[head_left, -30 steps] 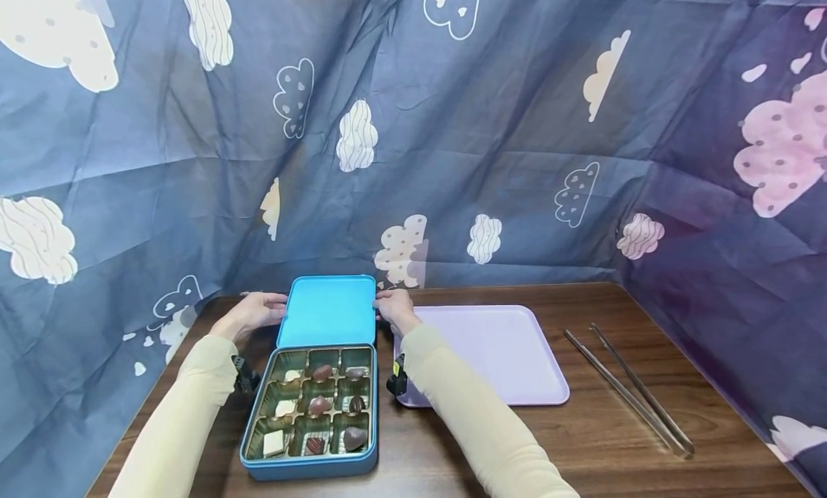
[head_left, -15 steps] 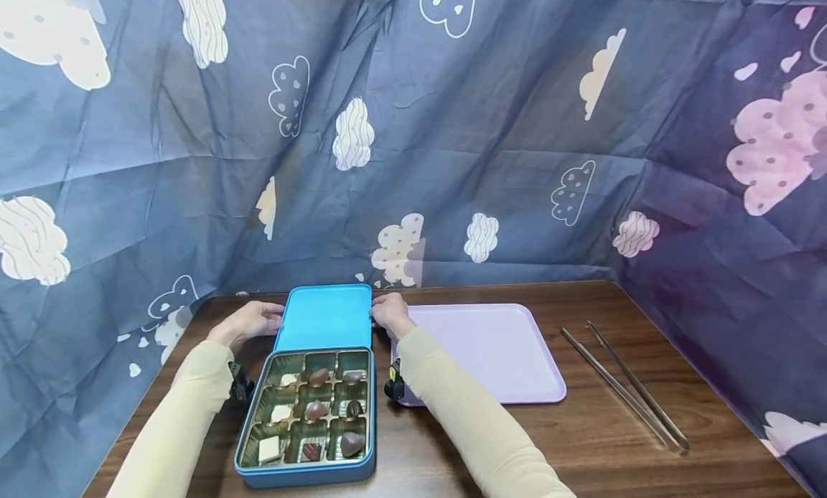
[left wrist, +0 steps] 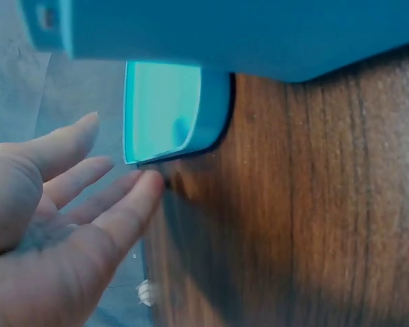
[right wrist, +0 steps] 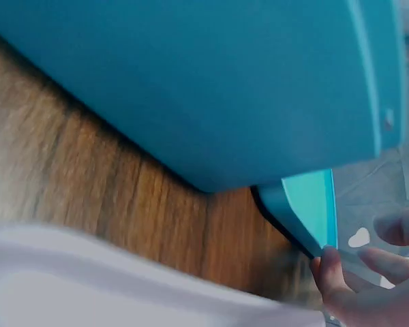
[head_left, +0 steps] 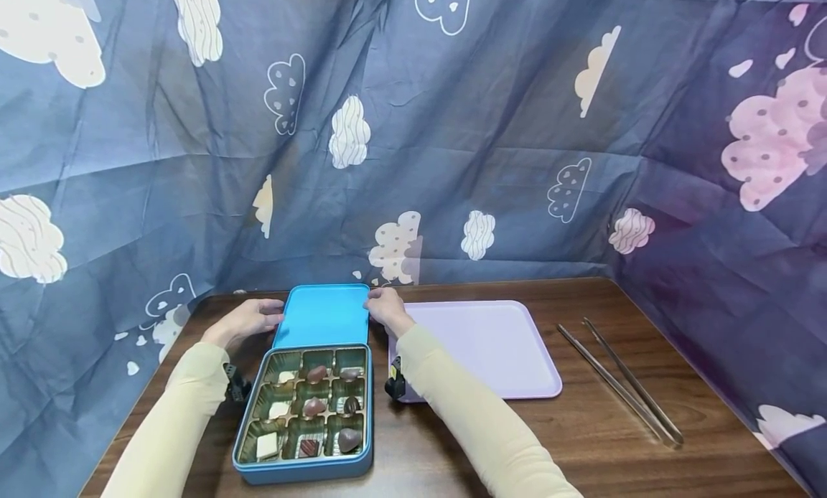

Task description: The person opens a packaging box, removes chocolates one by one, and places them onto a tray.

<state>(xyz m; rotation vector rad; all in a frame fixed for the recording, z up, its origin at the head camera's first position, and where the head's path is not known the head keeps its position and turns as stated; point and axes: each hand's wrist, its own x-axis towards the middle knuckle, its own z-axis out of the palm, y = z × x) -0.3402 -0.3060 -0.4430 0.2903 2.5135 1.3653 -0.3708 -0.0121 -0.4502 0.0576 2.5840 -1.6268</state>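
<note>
A blue tin stands at the left of the table, its hinged lid folded back at the far side. In the left wrist view the lid lies down on the wood. Inside the tin, a gold divided insert holds white, pink and dark chocolates, one to a compartment. My left hand is beside the lid's left edge, fingers extended, thumb apart, gripping nothing. At the lid's right far corner is my right hand; in the right wrist view a fingertip is at or very near that corner, with the thumb apart.
A pale purple tray lies right of the tin, partly under the right forearm. Long metal tongs rest farther right on the brown wooden table. A dark blue cloud-patterned curtain hangs behind the table's far edge.
The lid has tipped farther back and down, then stayed still. Both hands went down with it; the right hand's fingers have since loosened and risen slightly at the lid's corner.
</note>
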